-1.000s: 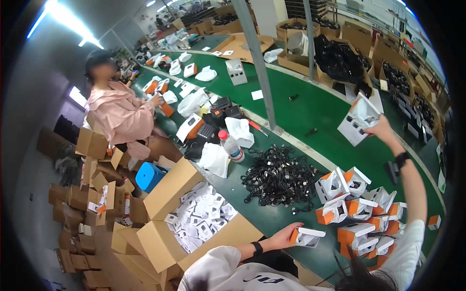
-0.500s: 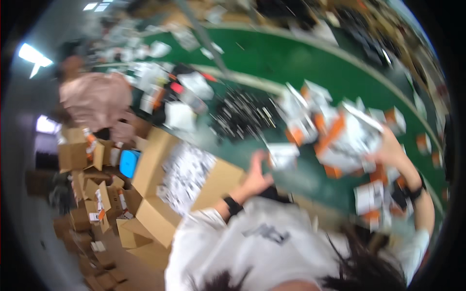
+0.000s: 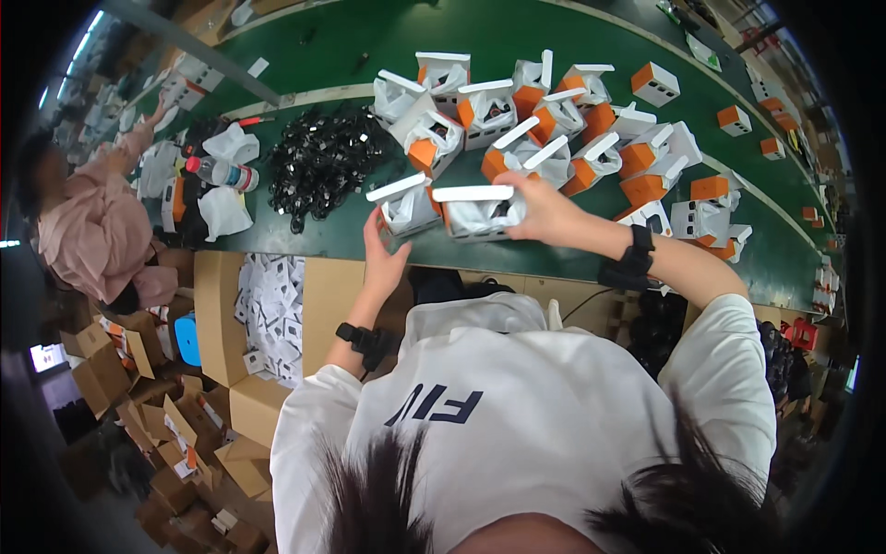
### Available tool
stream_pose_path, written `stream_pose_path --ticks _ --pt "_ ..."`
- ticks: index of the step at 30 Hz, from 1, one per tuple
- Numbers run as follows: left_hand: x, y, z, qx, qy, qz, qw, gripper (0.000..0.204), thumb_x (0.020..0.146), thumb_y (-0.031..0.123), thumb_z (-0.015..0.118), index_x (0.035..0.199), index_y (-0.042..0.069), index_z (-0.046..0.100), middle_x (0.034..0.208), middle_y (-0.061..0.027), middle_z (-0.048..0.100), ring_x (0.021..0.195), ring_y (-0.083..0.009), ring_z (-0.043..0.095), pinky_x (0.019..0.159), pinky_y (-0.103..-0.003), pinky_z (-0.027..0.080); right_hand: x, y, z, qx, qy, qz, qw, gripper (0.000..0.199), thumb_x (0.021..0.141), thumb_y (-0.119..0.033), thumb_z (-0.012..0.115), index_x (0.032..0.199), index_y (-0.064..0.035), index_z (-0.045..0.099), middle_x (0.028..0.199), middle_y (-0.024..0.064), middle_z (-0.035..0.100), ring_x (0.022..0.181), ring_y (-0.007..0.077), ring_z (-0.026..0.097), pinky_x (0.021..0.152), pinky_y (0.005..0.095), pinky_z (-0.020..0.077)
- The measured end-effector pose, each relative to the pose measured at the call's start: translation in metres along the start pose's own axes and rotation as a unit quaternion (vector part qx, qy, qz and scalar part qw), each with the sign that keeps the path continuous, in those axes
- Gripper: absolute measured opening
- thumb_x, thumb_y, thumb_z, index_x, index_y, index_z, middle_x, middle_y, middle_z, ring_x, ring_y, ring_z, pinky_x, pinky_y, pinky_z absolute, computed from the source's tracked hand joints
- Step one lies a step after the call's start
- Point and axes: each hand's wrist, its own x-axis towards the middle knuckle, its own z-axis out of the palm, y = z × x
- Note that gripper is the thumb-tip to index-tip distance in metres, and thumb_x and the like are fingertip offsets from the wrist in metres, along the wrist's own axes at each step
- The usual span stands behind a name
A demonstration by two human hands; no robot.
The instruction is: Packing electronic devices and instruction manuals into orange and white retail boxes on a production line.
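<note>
The right hand [image 3: 544, 208] is closed around the right end of a small white-and-orange cardboard box with its white lid flap standing open [image 3: 478, 210], holding it just above the near edge of the green worktop [image 3: 305, 235]. The fingers curl over the box's side, with the thumb on the near face. Just to the left, a second open white-and-orange box [image 3: 406, 203] sits at the worktop edge, and the left hand [image 3: 380, 257] is spread open right beside it, fingertips touching or almost touching its near-left corner; it grips nothing. The two boxes stand side by side, nearly touching, between the two hands.

Behind them a cluster of similar open white-and-orange boxes [image 3: 544, 115] crowds the worktop, and a heap of black cables [image 3: 318, 162] lies to the left of it. Below the worktop edge, left of the left hand, an open brown carton holding small white packets [image 3: 272, 314] stands on the floor. Another person in a pink top [image 3: 92, 231] works at the far left.
</note>
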Motion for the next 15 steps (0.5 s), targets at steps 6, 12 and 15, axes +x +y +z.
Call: stream_pose_path --ticks 6,12,15 --pt "-0.001 -0.001 -0.010 -0.007 0.008 -0.005 1.000 0.069 0.072 0.000 0.061 0.131 0.005 0.027 0.132 -0.0133 0.032 0.120 -0.0274 0.039 0.094 -0.041 0.037 0.022 0.036 0.037 0.004 -0.026 -0.073 0.997 0.052 0.060 0.002 0.065 0.107 -0.0019 0.043 0.082 0.0213 0.058 0.077 0.0372 0.059 0.068 0.0398 0.0462" --pt "0.006 -0.001 -0.035 0.027 -0.003 0.005 1.000 0.058 0.073 0.000 0.061 0.125 0.007 0.037 0.125 -0.0095 0.039 0.116 -0.0243 0.042 0.090 -0.038 0.039 0.021 0.063 0.051 0.021 -0.034 -0.026 0.999 0.057 0.062 0.003 0.064 0.112 -0.0019 0.039 0.103 0.0239 0.052 0.098 0.0389 0.052 0.082 0.0405 0.0426" --pt "0.045 0.014 -0.067 0.058 -0.019 0.029 0.998 0.051 0.073 0.001 0.060 0.120 0.009 0.042 0.121 -0.0070 0.043 0.111 -0.0218 0.045 0.089 -0.036 0.040 0.011 0.057 0.058 0.026 0.025 -0.018 0.999 0.063 0.065 0.001 0.066 0.121 0.0007 0.036 0.110 0.0244 0.050 0.101 0.0385 0.051 0.087 0.0393 0.0415"
